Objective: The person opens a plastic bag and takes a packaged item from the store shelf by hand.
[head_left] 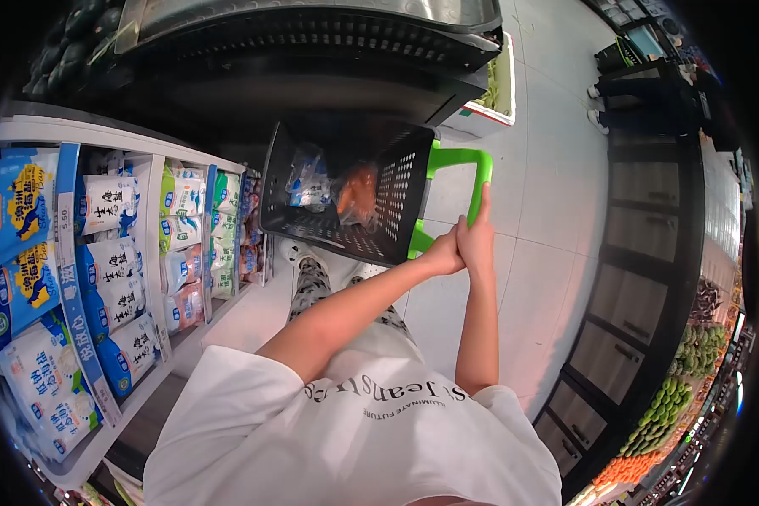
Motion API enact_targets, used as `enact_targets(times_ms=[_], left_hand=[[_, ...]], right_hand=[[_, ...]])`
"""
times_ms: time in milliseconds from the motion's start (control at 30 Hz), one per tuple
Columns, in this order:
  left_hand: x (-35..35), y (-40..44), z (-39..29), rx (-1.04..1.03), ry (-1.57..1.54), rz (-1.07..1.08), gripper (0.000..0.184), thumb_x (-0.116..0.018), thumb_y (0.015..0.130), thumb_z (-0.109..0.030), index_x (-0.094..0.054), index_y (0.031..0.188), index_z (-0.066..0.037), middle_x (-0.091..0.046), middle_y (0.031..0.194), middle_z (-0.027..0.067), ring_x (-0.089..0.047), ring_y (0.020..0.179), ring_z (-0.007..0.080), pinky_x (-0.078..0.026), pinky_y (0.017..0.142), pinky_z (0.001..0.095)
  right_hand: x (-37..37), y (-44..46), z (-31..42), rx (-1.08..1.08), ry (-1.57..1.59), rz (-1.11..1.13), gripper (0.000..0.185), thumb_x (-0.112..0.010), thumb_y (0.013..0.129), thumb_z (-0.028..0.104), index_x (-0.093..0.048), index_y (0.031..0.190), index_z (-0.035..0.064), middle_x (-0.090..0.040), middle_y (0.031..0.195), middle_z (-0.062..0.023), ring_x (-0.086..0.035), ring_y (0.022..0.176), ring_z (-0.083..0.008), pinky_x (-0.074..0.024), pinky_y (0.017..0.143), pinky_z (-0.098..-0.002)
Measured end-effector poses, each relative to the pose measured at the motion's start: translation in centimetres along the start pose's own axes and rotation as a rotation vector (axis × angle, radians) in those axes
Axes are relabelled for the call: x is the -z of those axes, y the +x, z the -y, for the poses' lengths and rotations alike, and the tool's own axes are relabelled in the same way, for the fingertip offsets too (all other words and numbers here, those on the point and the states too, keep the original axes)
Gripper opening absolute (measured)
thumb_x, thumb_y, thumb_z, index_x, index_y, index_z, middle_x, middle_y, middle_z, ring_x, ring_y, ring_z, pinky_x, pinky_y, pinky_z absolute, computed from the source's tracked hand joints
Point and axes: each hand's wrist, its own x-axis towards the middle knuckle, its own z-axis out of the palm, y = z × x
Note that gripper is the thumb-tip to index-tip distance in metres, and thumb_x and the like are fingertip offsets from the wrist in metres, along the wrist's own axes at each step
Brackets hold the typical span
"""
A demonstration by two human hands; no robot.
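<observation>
A black shopping basket (329,240) with perforated sides stands tilted in front of me. Its green handle (486,169) reaches out to the right. My right hand (477,241) is closed on this handle, with one finger stretched along it. My left hand (443,254) is closed at the handle's lower end, touching my right hand; its fingertips are partly hidden. Inside the basket lie a blue-and-white packet (311,181) in clear plastic and a clear bag with something orange (358,194).
White shelves on the left hold salt packets (110,202). A dark display stand (312,67) rises ahead, beside a white box of green produce (499,84). Dark cabinets (624,312) with vegetables (662,413) line the right. Another person (641,105) stands at upper right.
</observation>
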Motion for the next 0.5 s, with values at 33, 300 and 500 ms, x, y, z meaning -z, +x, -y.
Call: enact_targets(times_ms=[33,300,500], left_hand=[[-0.9,-0.5,-0.2,0.015,-0.071,-0.083,0.054,-0.065,0.071,-0.024,-0.043,0.112,0.001,-0.06,0.097,0.0195,-0.059,0.091,0.0336,-0.046,0.076,0.0386],[-7.4,-1.2,-0.4,0.042,-0.121,-0.034,0.053,-0.067,0.071,-0.022,-0.043,0.113,0.0,-0.059,0.103,0.0178,-0.058,0.096,0.0298,-0.045,0.08,0.036],[-13.4,-0.1,-1.3,0.045,0.034,0.217,0.056,-0.07,0.071,-0.023,-0.043,0.114,-0.001,-0.058,0.106,0.0165,-0.057,0.099,0.0276,-0.045,0.082,0.0358]], right_hand=[[0.2,-0.5,-0.9,0.012,0.023,-0.005,0.075,-0.049,0.079,0.003,-0.007,0.14,0.017,-0.058,0.07,-0.0239,-0.058,0.064,-0.0386,-0.0435,0.059,-0.0461],[3.6,-3.5,-6.4,-0.051,0.03,-0.039,0.079,-0.049,0.078,0.002,-0.005,0.141,0.0194,-0.058,0.069,-0.0226,-0.058,0.064,-0.038,-0.044,0.059,-0.0452],[7.0,-5.8,-13.1,-0.104,0.053,-0.167,0.081,-0.049,0.075,0.0,-0.008,0.141,0.0217,-0.059,0.072,-0.0229,-0.058,0.066,-0.0383,-0.0447,0.061,-0.0448]])
